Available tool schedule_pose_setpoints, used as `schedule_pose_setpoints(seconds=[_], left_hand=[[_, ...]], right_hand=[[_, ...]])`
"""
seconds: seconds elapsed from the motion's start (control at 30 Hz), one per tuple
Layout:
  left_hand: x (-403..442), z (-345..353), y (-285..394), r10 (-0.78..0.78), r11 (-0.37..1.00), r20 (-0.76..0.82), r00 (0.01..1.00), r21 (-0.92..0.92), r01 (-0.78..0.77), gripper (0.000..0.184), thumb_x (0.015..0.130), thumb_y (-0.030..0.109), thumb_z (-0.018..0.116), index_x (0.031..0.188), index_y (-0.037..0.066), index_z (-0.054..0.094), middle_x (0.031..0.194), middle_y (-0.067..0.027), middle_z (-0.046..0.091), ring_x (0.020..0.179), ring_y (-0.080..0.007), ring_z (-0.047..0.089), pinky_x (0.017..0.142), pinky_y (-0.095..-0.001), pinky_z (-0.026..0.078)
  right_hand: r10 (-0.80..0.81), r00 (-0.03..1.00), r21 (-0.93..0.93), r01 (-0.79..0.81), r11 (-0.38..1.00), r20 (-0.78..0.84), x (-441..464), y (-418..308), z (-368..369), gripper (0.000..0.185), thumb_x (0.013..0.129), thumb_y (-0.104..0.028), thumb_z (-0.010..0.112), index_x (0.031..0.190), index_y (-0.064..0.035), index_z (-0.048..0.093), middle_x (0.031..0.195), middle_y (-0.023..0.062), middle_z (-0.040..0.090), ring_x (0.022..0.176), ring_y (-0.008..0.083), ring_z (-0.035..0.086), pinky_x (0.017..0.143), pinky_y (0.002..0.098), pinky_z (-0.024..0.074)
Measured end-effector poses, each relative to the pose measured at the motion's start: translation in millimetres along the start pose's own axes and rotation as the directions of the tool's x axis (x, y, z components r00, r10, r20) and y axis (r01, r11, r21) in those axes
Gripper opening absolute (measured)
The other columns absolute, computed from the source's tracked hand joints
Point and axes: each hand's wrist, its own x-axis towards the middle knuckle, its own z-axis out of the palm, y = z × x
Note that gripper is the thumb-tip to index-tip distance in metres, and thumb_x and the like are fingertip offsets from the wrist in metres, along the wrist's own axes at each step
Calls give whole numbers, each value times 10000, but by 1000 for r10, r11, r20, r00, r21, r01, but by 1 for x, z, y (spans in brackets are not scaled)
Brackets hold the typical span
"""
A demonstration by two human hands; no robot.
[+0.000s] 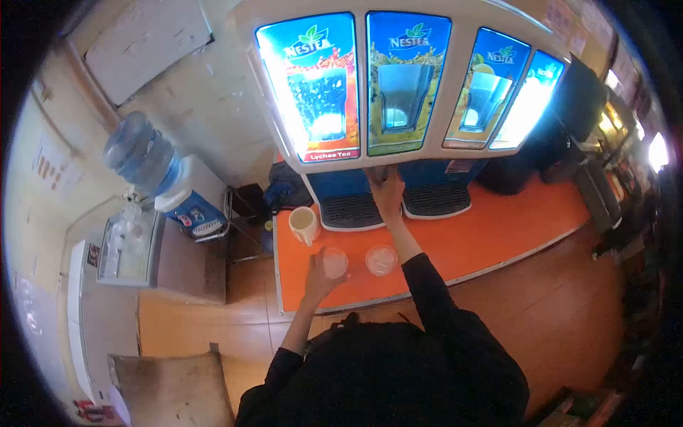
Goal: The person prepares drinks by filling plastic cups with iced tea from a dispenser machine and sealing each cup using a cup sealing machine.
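Note:
My left hand (320, 277) is wrapped round the side of a clear plastic cup (336, 263) on the orange counter (469, 245). To its right stands a second clear cup (381, 260) with something pale inside, perhaps ice; no hand touches it. My right hand (386, 193) reaches up under the front of the drink dispenser (361, 85), between its two drip trays. Its fingers are bent around something dark below the lit panels, which I cannot make out. Just beyond my left hand is a cream mug (304, 223), its handle facing me.
Drip trays, left (353, 208) and right (437, 201), sit beneath the dispenser. A water cooler with a blue bottle (146, 156) stands at left beside a white chest (128, 245). A chair (171, 388) is at lower left. Dark equipment (597, 192) lies at the right end.

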Motion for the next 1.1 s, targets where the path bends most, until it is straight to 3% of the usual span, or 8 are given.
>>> schedule_pose_setpoints(seconds=[0.2, 0.3, 0.43, 0.5, 0.57, 0.6, 0.87, 1.1], left_hand=[[-3, 7, -5, -18, 998, -93, 996, -64, 13, 1085, 572, 403, 872, 1402, 26, 284, 1240, -257, 445, 1108, -418, 519, 895, -487, 474], [1, 10, -8, -48, 997, -92, 995, -65, 42, 1081, 575, 408, 872, 1398, 11, 295, 1253, -250, 455, 1118, -404, 525, 912, -474, 473], [2, 15, -12, -29, 999, -122, 992, -45, 24, 1067, 576, 420, 865, 1399, 46, 297, 1282, -251, 443, 1121, -420, 533, 890, -483, 487], [1, 12, -10, -67, 997, -101, 993, -52, 62, 1063, 576, 420, 865, 1398, 52, 301, 1283, -242, 447, 1119, -417, 536, 885, -485, 489], [1, 10, -7, -101, 994, -81, 992, -57, 97, 1058, 576, 420, 865, 1397, 58, 304, 1284, -233, 451, 1118, -414, 539, 880, -486, 492], [1, 10, -7, -102, 994, -85, 991, -48, 99, 1057, 575, 418, 865, 1395, 56, 306, 1286, -223, 453, 1116, -409, 541, 879, -486, 492], [1, 14, -10, -55, 997, -136, 989, -53, 48, 1019, 576, 420, 863, 1374, 74, 333, 1269, -202, 463, 1113, -398, 544, 870, -483, 497], [5, 14, -9, -57, 997, -128, 990, -59, 50, 1001, 584, 423, 858, 1371, 82, 341, 1263, -203, 463, 1113, -392, 544, 894, -476, 488]], right_hand=[[134, 983, 47, -140, 989, 123, 1, -5, -10, 538, 772, -355, 762, 1118, 7, 565, 944, 236, 653, 835, 429, 644, 657, 449, 534], [59, 998, -45, -57, 997, 31, -1, 8, 0, 534, 769, -359, 767, 1105, 7, 571, 945, 220, 657, 846, 414, 651, 659, 434, 533], [30, 998, 65, -33, 997, 46, 1, 5, -3, 512, 768, -341, 767, 1105, -6, 574, 972, 214, 659, 836, 410, 651, 678, 428, 528], [159, 972, 64, -172, 983, 171, 0, 13, 1, 521, 762, -331, 769, 1120, -10, 568, 992, 220, 659, 851, 418, 648, 691, 433, 528], [-110, 992, -39, 108, 993, -63, 4, 10, 4, 432, 756, -311, 794, 1011, -32, 585, 705, 100, 651, 571, 249, 649, 548, 359, 499], [-33, 999, 17, 34, 999, -33, 2, 10, 5, 425, 754, -302, 793, 1010, -33, 585, 696, 89, 651, 540, 232, 638, 545, 358, 500], [-134, 990, -7, 134, 991, -44, 2, 9, -1, 404, 765, -303, 782, 1011, -36, 607, 700, 86, 664, 550, 228, 649, 538, 349, 502], [-40, 999, 40, 41, 998, -24, 3, 15, 1, 444, 761, -321, 786, 1049, -39, 600, 704, 75, 672, 620, 208, 664, 612, 351, 513]])
